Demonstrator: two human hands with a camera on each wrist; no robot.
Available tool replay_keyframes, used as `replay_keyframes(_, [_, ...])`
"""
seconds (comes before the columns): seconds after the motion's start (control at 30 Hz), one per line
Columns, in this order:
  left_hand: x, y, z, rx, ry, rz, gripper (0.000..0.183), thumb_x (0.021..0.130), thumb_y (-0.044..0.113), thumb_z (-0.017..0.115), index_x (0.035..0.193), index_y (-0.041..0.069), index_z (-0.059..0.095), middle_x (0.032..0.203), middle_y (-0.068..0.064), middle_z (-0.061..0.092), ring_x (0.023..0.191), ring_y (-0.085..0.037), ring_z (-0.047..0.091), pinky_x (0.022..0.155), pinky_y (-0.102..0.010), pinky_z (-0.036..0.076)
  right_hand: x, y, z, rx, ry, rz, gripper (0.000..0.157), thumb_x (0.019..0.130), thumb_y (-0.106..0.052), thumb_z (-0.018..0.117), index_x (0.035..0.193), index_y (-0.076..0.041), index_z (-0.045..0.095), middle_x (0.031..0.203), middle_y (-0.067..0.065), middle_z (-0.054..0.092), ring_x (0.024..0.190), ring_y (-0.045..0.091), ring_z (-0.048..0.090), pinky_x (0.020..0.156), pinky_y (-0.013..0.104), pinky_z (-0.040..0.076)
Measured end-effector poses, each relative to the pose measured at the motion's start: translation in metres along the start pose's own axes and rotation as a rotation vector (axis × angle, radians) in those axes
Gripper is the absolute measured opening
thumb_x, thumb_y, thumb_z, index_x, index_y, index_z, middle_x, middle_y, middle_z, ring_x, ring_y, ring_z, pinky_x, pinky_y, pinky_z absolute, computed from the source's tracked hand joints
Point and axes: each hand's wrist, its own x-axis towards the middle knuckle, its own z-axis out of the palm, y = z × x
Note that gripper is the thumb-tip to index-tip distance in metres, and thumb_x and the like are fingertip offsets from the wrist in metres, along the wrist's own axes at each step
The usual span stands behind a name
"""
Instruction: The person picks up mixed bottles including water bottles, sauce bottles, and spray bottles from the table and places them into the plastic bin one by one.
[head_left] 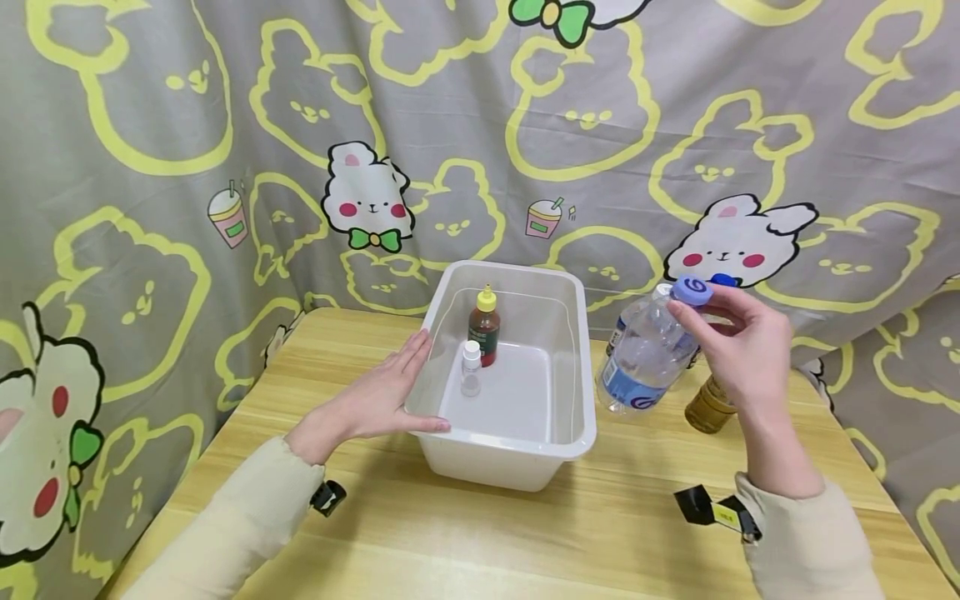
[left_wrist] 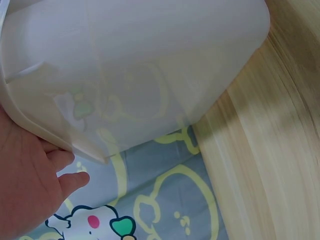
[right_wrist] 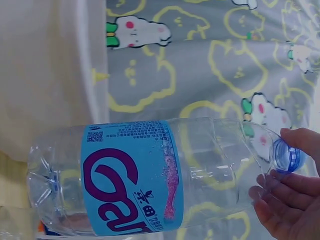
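Observation:
My right hand (head_left: 753, 346) pinches the blue cap of a large clear plastic water bottle (head_left: 637, 358) with a blue label, holding it tilted beside the bin. In the right wrist view the water bottle (right_wrist: 215, 170) stretches across the picture, thumb and fingers around its cap and neck. My left hand (head_left: 371, 396) rests on the near left corner of a white plastic bin (head_left: 487, 467), fingers straight along the left rim and thumb on the front rim. Inside the bin stand a red-brown sauce bottle (head_left: 486, 329) with a yellow nozzle cap and a small clear bottle (head_left: 471, 371) with a white cap.
Right of the bin stands a bottle of brown liquid (head_left: 708, 408), partly behind my right hand. More bottles, one with a blue cap (head_left: 723, 281), are mostly hidden behind the held one. The wooden table (head_left: 450, 542) meets a patterned curtain (head_left: 450, 125) at the back.

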Motion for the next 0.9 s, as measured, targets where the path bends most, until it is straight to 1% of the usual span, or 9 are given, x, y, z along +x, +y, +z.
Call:
replay_keyframes(0.13, [0.0,0.0,0.0,0.0,-0.004,-0.007,0.112,0.068,0.074,0.049,0.14,-0.003,0.009,0.147,-0.016,0.002,0.133,-0.024,0.005,0.105,-0.043,0.018,0.002,-0.01,-0.006,0.008,0.004,-0.017,0.035,0.073,-0.017,0.073,0.104,-0.001,0.064,0.081,-0.019,0.059,0.073,-0.002,0.057,0.064,0.006,0.045])
replay_keyframes(0.23, [0.0,-0.001,0.001,0.007,-0.009,-0.013,0.113,0.068,0.075,0.047,0.141,-0.002,0.008,0.147,-0.015,0.001,0.134,-0.024,0.005,0.105,-0.042,0.017,0.003,-0.018,-0.007,0.045,0.003,-0.03,0.035,0.072,-0.013,0.073,0.104,-0.002,0.065,0.082,-0.018,0.06,0.073,-0.001,0.058,0.063,0.006,0.045])
replay_keyframes(0.47, [-0.001,-0.002,0.0,0.002,-0.015,-0.014,0.113,0.068,0.075,0.046,0.141,-0.001,0.008,0.147,-0.014,0.0,0.134,-0.023,0.003,0.105,-0.043,0.017,0.005,-0.036,-0.008,0.073,0.014,-0.083,0.034,0.071,-0.011,0.074,0.102,-0.002,0.066,0.079,-0.015,0.062,0.07,0.0,0.059,0.063,0.007,0.045])
replay_keyframes(0.6, [-0.001,-0.002,0.0,0.003,-0.014,-0.016,0.113,0.068,0.075,0.046,0.141,-0.001,0.007,0.147,-0.014,0.0,0.134,-0.022,0.003,0.106,-0.042,0.016,0.004,-0.046,-0.004,0.102,0.008,-0.129,0.031,0.07,-0.01,0.075,0.1,-0.003,0.067,0.079,-0.013,0.063,0.07,0.002,0.06,0.064,0.008,0.046])
replay_keyframes(0.77, [-0.001,-0.001,-0.001,-0.002,-0.008,-0.012,0.112,0.068,0.075,0.047,0.141,-0.002,0.009,0.147,-0.015,0.001,0.134,-0.023,0.004,0.105,-0.042,0.017,0.001,-0.054,0.005,0.14,-0.017,-0.199,0.029,0.071,-0.006,0.073,0.099,-0.001,0.067,0.082,-0.013,0.064,0.075,0.003,0.06,0.065,0.01,0.047])
replay_keyframes(0.9, [-0.001,-0.001,-0.001,0.004,-0.005,-0.002,0.112,0.068,0.075,0.047,0.14,-0.003,0.009,0.147,-0.016,0.002,0.133,-0.026,0.006,0.105,-0.044,0.017,-0.003,-0.058,0.013,0.17,-0.043,-0.208,0.029,0.072,-0.006,0.073,0.099,0.0,0.066,0.084,-0.011,0.064,0.077,0.004,0.06,0.065,0.01,0.047])
